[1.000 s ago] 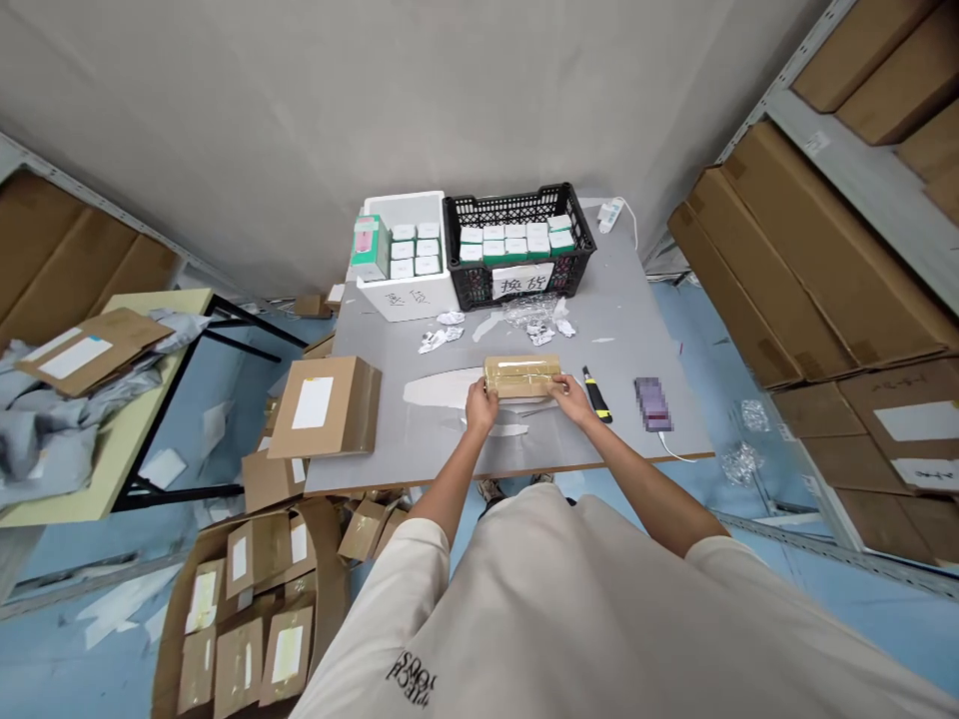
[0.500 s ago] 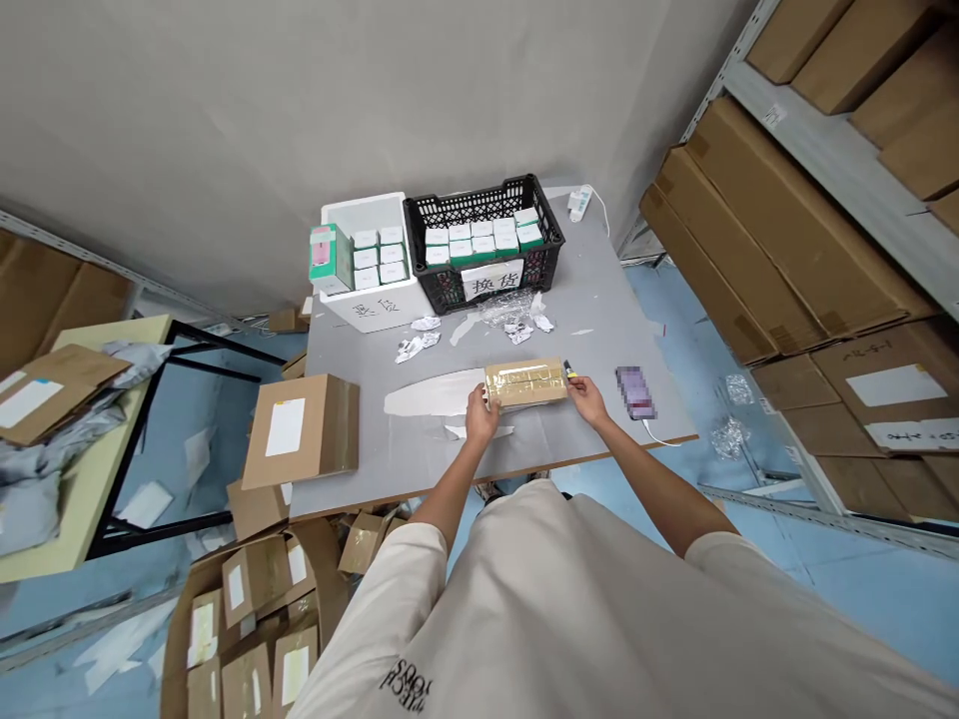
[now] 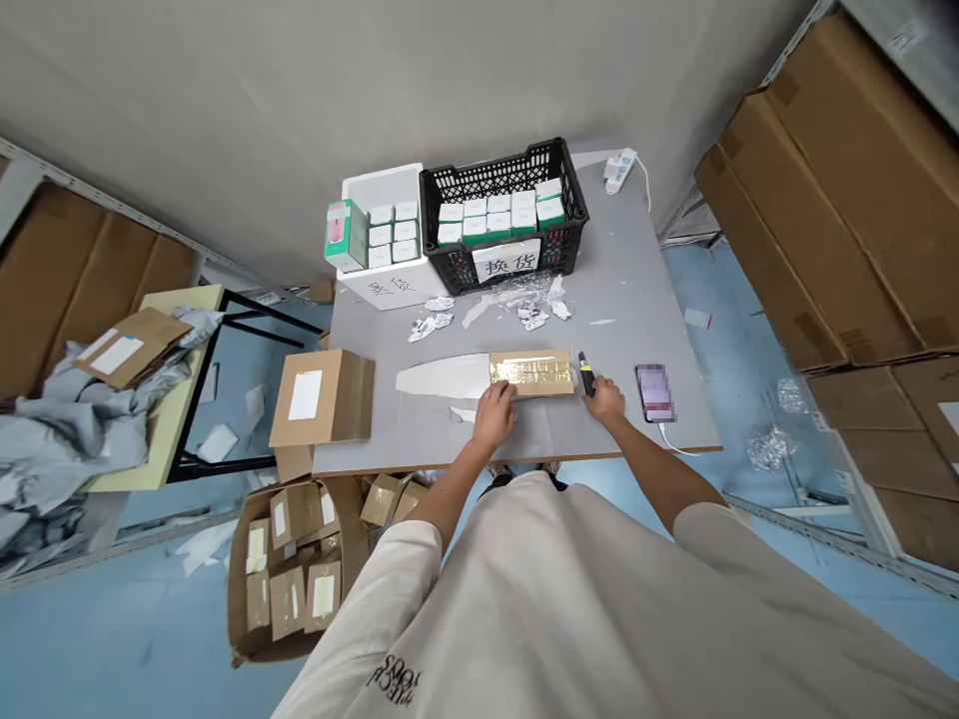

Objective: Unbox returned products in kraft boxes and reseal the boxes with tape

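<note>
A small taped cardboard box (image 3: 533, 367) lies flat near the front of the table, shiny tape across its top. My left hand (image 3: 494, 414) grips its near left corner, fingers curled at the edge. To the right of the box, my right hand (image 3: 605, 399) has its fingers closed on the lower end of a black and yellow utility knife (image 3: 585, 373), which points away from me. The knife is apart from the box; whether it touches the table I cannot tell. A pale flat strip (image 3: 442, 377) extends left from the box.
At the back are a white bin (image 3: 394, 288) and a black crate (image 3: 576, 240), both holding small white-and-green boxes. Crumpled paper (image 3: 431, 327) lies before them. A larger carton (image 3: 352, 399) stands left, a phone (image 3: 655, 392) right. Below left, a big carton (image 3: 238, 609) holds several parcels.
My right hand has drawn away from the box's right end with the knife, which now shows more fully. My left hand stays at the box's left corner. The view has shifted.
</note>
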`<state>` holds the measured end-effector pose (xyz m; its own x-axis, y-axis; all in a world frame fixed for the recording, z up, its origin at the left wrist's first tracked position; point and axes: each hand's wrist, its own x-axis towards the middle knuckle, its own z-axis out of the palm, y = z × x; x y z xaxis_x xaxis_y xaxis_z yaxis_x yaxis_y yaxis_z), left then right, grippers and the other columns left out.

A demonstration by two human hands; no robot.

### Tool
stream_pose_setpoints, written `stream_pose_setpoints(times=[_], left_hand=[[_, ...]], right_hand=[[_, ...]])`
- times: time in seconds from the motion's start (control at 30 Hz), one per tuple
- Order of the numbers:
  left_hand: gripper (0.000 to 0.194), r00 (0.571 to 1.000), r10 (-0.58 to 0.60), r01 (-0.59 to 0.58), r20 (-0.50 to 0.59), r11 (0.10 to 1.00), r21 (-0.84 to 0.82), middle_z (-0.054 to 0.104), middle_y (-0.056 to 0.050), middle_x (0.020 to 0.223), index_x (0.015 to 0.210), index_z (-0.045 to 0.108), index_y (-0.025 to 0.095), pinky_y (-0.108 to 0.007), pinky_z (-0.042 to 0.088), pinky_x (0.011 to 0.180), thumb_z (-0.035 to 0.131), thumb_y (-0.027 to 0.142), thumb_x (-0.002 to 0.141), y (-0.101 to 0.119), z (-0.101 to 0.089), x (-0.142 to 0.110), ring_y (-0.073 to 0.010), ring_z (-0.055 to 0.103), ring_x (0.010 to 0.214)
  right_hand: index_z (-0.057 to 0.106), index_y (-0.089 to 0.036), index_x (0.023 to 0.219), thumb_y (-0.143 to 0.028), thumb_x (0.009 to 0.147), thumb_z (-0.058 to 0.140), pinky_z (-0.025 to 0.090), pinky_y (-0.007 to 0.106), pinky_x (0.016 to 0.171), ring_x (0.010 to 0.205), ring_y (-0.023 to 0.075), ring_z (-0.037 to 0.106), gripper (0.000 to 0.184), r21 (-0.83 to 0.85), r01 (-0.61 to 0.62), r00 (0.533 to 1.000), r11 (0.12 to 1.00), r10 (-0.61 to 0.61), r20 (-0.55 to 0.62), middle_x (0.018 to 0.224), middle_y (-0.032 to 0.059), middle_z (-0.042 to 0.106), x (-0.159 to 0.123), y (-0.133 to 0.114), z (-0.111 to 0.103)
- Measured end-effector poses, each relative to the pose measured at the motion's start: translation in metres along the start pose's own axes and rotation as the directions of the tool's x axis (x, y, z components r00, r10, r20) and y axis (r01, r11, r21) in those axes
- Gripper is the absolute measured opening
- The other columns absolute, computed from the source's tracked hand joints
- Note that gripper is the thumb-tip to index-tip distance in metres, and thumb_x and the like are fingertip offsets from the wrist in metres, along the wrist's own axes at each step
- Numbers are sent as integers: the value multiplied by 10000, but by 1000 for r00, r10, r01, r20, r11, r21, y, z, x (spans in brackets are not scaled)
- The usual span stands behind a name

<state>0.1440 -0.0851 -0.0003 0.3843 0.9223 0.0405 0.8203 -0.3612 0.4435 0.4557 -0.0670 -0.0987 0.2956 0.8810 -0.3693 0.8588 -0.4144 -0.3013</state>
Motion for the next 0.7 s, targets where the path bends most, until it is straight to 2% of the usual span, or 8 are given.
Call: stream_pose_setpoints(times=[0.13, 0.23, 0.33, 0.43, 0.5, 0.57, 0.63, 0.7], left_hand=[[567, 999, -19, 20, 31, 1000, -8, 527, -128, 1448, 1420, 530, 231, -521, 405, 1176, 488, 82, 874, -1, 1, 2, -311, 469, 1381], [547, 998, -42, 43, 50, 999, -31, 533, -136, 1434, 1406, 551, 223, -504, 418, 1162, 493, 91, 878, -3, -1, 7, -318, 472, 1360], [531, 997, -51, 54, 59, 998, -43, 544, -142, 1412, 1395, 562, 224, -513, 439, 1132, 510, 108, 880, -4, -3, 11, -335, 479, 1342], [516, 998, -38, 41, 42, 998, -55, 545, -146, 1401, 1368, 578, 227, -513, 442, 1132, 518, 98, 871, -3, -4, 11, -339, 481, 1346], [505, 1000, -17, 19, 23, 997, -74, 535, -146, 1413, 1347, 587, 227, -509, 437, 1149, 515, 89, 867, -3, -4, 9, -335, 474, 1366], [505, 1000, 7, -7, 9, 995, -96, 522, -144, 1439, 1340, 586, 226, -507, 426, 1172, 507, 80, 863, -4, -4, 5, -328, 460, 1398], [521, 1000, 25, -25, -1, 993, -117, 511, -136, 1474, 1346, 579, 224, -505, 401, 1206, 494, 66, 856, -5, -3, 0, -315, 433, 1442], [543, 1000, 30, -31, -6, 991, -131, 496, -127, 1514, 1359, 571, 217, -500, 366, 1242, 481, 49, 850, -7, -1, -4, -300, 396, 1488]], right_hand=[[588, -204, 1124, -290, 808, 689, 482, 402, 908, 1145, 310, 586, 343, 64, 22, 1000, 998, -23, 19, 1206, 145, 612, 5, 8, 1], [575, -215, 1155, -288, 735, 742, 514, 403, 843, 1043, 317, 649, 458, 196, -71, 997, 978, 63, 50, 1129, 146, 659, 8, 13, -7], [569, -216, 1151, -338, 741, 745, 539, 377, 745, 871, 288, 695, 463, 371, -209, 978, 905, 199, 66, 936, 100, 701, 11, 17, -25], [584, -212, 1065, -427, 860, 639, 526, 307, 598, 718, 224, 694, 302, 577, -210, 973, 790, 225, 46, 818, 67, 687, 12, 19, -52], [594, -203, 1027, -474, 940, 529, 487, 265, 505, 637, 183, 678, 291, 661, -189, 979, 727, 192, 69, 820, 67, 685, 11, 17, -73], [609, -194, 1037, -494, 969, 490, 449, 239, 453, 584, 154, 655, 330, 688, -146, 989, 711, 124, 82, 843, 63, 691, 7, 9, -94], [629, -198, 1122, -507, 963, 529, 440, 229, 448, 558, 138, 634, 362, 677, -34, 998, 735, -5, 55, 855, 46, 700, 1, -4, -113], [640, -217, 1237, -516, 963, 553, 479, 240, 499, 574, 140, 638, 415, 621, 132, 981, 773, -193, 32, 858, 30, 716, -7, -24, -127]])
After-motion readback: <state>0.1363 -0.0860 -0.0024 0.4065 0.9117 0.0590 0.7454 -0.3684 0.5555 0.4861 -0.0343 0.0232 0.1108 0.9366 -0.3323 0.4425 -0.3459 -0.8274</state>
